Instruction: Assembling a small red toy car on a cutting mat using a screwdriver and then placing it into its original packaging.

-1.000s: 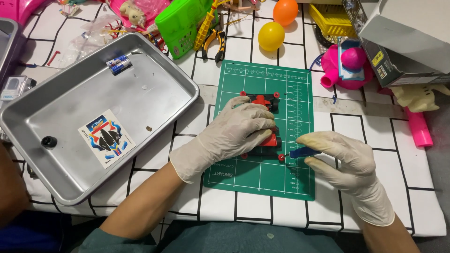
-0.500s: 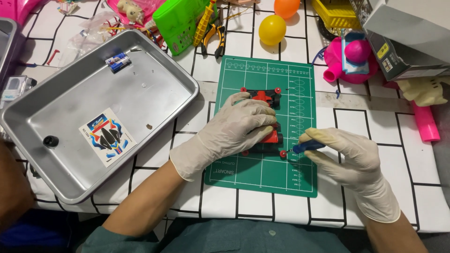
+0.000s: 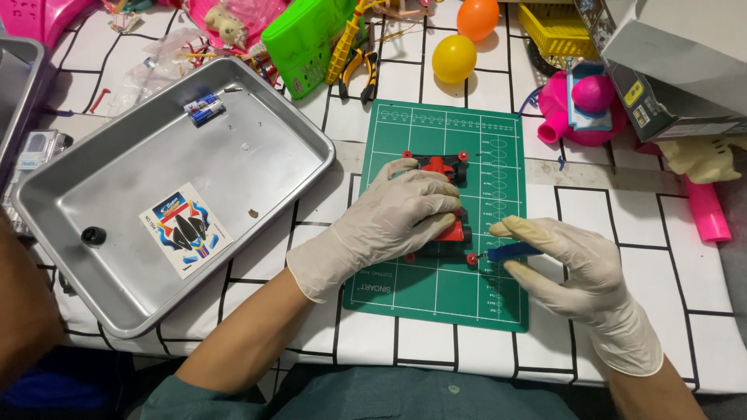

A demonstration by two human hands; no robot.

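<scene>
A small red and black toy car chassis (image 3: 440,167) lies on a green cutting mat (image 3: 467,299). My left hand (image 3: 397,218), in a white glove, lies over the chassis and holds it down, hiding its middle. My right hand (image 3: 572,268), also gloved, grips a blue-handled screwdriver (image 3: 510,251). Its tip points left at a red roller on the chassis's near right corner (image 3: 471,259).
A metal tray (image 3: 257,101) at the left holds a sticker sheet (image 3: 185,229), a small battery (image 3: 204,109) and a black part (image 3: 93,236). Behind the mat lie yellow (image 3: 454,58) and orange (image 3: 478,17) balls, pliers (image 3: 362,66), a green case (image 3: 303,35), pink toys (image 3: 580,109) and a grey box (image 3: 677,54).
The view has shifted slightly. My right hand with the screwdriver has drawn closer to the chassis's right corner. My left hand stays pressed on the chassis.
</scene>
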